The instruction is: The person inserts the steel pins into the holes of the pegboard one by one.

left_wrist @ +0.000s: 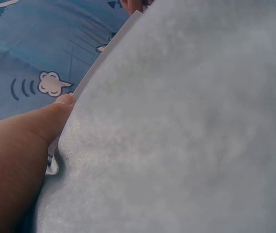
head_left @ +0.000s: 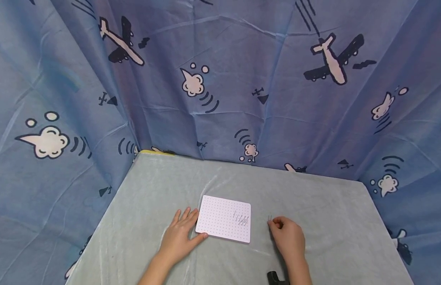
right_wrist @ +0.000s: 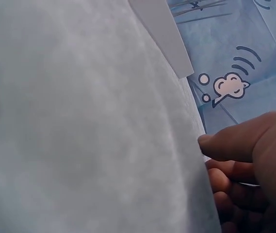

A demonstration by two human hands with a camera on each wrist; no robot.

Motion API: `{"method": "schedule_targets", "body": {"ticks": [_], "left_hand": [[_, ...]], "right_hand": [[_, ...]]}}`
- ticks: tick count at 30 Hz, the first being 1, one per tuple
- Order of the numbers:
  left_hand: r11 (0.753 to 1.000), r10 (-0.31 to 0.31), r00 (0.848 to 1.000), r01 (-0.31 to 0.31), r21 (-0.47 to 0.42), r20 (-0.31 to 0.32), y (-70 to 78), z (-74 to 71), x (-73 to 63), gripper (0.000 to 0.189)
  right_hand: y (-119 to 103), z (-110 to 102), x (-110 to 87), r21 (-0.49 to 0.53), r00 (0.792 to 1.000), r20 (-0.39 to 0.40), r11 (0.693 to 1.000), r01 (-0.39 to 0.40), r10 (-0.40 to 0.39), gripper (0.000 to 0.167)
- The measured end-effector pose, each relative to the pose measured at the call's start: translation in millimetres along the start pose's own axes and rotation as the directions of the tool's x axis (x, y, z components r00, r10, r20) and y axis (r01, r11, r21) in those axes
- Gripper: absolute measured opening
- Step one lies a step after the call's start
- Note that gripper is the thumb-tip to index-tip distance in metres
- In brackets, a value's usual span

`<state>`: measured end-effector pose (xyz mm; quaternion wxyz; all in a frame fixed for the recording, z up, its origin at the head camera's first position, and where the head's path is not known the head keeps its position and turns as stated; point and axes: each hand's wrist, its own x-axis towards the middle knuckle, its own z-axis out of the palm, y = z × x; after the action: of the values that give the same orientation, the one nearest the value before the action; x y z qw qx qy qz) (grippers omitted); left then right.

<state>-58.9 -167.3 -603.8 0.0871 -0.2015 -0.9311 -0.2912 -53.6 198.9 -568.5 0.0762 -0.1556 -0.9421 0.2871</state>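
Observation:
A white board (head_left: 216, 217) with a grid of small holes lies on the table. Several thin, needle-like metal pins (head_left: 243, 220) stand at a slant in its right part. My left hand (head_left: 178, 237) rests at the board's left side with fingers spread, its thumb against the near edge; that thumb (left_wrist: 55, 116) also shows along the board's side in the left wrist view. To the right of the board, my right hand (head_left: 287, 236) pinches with thumb and index finger at thin pins (head_left: 269, 217) that stick up past the fingertips. The other right fingers (right_wrist: 225, 204) are curled under.
A pale grey-green cloth (head_left: 313, 206) covers the table. Blue curtains (head_left: 224, 130) with printed planes and clouds enclose the back and sides. Near my right wrist is a black object (head_left: 273, 278) at the bottom edge of the head view. A yellow strip (head_left: 156, 152) shows at the back left corner.

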Motion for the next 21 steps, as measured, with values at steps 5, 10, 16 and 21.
{"method": "schedule_targets", "body": {"ticks": [5, 10, 16, 21], "left_hand": [[1.0, -0.013, 1.0, 0.013, -0.016, 0.006, 0.4, -1.2, 0.0, 0.082], [1.0, -0.019, 1.0, 0.019, -0.015, 0.018, 0.4, -1.2, -0.9, 0.082], [1.0, -0.008, 1.0, 0.008, -0.003, 0.013, -0.6, 0.1, -0.6, 0.083], [1.0, -0.005, 1.0, 0.005, 0.005, 0.007, -1.9, 2.3, -0.3, 0.083]], "right_hand": [[-3.6, 0.3, 0.1, -0.03, 1.0, 0.025, 0.999, 0.017, -0.016, 0.015], [-2.8, 0.3, -0.2, -0.036, 0.999, 0.032, 0.999, 0.036, -0.035, 0.01], [-2.2, 1.6, -0.8, -0.058, 0.999, 0.018, 0.997, 0.051, -0.05, 0.01], [-3.0, 1.5, -1.8, -0.094, 0.998, 0.017, 0.994, 0.055, -0.053, 0.01]]}}
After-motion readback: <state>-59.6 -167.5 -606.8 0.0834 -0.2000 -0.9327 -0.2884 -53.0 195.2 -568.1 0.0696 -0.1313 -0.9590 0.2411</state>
